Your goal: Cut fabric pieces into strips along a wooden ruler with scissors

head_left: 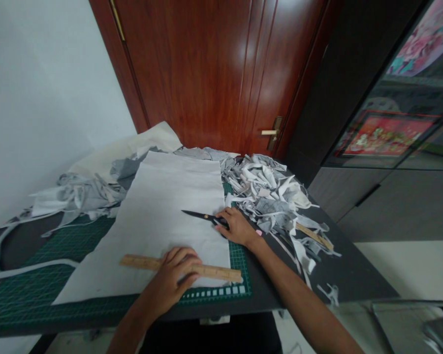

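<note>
A large white cloth [170,191] lies spread over a green cutting mat [96,237]. Across its near part runs a wooden ruler [221,272], with my left hand [177,273] gripping it around the middle, fingers over the far edge and thumb at the near edge. Near the cloth's right edge, my right hand [236,227] is closed on the handles of black scissors [197,215]. The blades look closed and point left over the cloth. Part of the handles is hidden under my fingers.
A heap of grey and white fabric scraps [266,182] covers the table's right back, with another wooden strip [313,236] among them. More grey scraps [84,189] and cream cloth [151,137] lie along the left wall. A wooden door [206,73] stands behind the dark table [354,280].
</note>
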The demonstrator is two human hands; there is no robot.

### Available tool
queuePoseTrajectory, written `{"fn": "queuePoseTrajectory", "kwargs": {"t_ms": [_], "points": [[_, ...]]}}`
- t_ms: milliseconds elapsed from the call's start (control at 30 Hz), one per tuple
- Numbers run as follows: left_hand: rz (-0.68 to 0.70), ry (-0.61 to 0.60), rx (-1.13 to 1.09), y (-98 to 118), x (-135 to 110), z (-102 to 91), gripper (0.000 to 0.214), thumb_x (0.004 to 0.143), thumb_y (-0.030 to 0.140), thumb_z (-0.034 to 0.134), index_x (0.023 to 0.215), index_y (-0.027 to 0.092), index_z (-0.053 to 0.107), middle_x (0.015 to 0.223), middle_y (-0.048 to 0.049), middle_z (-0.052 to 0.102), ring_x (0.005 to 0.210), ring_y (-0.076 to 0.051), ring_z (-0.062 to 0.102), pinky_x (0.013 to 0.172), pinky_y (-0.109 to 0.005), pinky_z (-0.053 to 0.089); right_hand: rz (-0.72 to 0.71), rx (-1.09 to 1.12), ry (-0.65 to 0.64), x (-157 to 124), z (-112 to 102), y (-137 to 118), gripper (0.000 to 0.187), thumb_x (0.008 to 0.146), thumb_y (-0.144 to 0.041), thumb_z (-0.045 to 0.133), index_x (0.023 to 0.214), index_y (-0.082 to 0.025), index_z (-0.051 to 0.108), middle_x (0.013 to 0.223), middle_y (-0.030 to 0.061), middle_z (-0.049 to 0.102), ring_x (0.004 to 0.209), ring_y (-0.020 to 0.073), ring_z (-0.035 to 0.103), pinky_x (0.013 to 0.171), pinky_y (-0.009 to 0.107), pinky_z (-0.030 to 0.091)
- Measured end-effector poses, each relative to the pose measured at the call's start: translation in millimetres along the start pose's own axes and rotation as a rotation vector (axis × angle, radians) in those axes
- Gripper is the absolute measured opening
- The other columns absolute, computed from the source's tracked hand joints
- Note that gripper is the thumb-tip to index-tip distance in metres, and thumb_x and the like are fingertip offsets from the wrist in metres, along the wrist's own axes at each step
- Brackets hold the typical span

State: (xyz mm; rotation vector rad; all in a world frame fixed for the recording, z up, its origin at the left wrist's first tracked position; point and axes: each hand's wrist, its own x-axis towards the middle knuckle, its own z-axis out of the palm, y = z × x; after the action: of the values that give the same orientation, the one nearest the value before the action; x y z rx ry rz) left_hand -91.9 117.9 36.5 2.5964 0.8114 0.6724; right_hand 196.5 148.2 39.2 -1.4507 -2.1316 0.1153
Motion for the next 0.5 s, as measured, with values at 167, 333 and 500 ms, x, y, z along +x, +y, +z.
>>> {"fn": "queuePoseTrajectory", "kwargs": {"t_ms": [167, 333, 500], "points": [[-0.048, -0.006, -0.027, -9.6, 0.5, 1.0, 0.012, 0.093, 0.034, 0.07, 0.103, 0.03, 0.075, 0.102, -0.0012, 0.072, 0.101, -0.023, 0.062, 0.092, -0.036, 0.047, 0.1, -0.056, -0.024, 0.0, 7.3, -17.1, 0.046, 0.091, -0.026, 0.067, 0.134, -0.014, 0.057, 0.126, 0.0141, 0.062, 0.116, 0.0302, 0.055, 0.104, 0.044, 0.044], [-0.087, 0.019, -0.05, -6.0, 2.0, 4.0, 0.01, 0.093, 0.034, 0.07, 0.099, 0.029, 0.076, 0.099, -0.0005, 0.071, 0.097, -0.022, 0.062, 0.089, -0.034, 0.048, 0.194, -0.067, 0.017, 4.2, 18.8, -24.5, 0.042, 0.083, -0.013, 0.06, 0.126, -0.011, 0.059, 0.122, 0.017, 0.064, 0.117, 0.0324, 0.054, 0.104, 0.046, 0.044], [-0.106, 0.008, -0.075, -9.0, 1.5, 4.8, 0.011, 0.095, 0.036, 0.068, 0.099, 0.028, 0.075, 0.1, -0.0012, 0.071, 0.099, -0.022, 0.061, 0.089, -0.034, 0.048, 0.213, -0.066, 0.04, 7.0, 18.8, -9.5, 0.044, 0.077, -0.009, 0.059, 0.12, -0.014, 0.06, 0.118, 0.0145, 0.065, 0.116, 0.0294, 0.054, 0.103, 0.042, 0.045]]}}
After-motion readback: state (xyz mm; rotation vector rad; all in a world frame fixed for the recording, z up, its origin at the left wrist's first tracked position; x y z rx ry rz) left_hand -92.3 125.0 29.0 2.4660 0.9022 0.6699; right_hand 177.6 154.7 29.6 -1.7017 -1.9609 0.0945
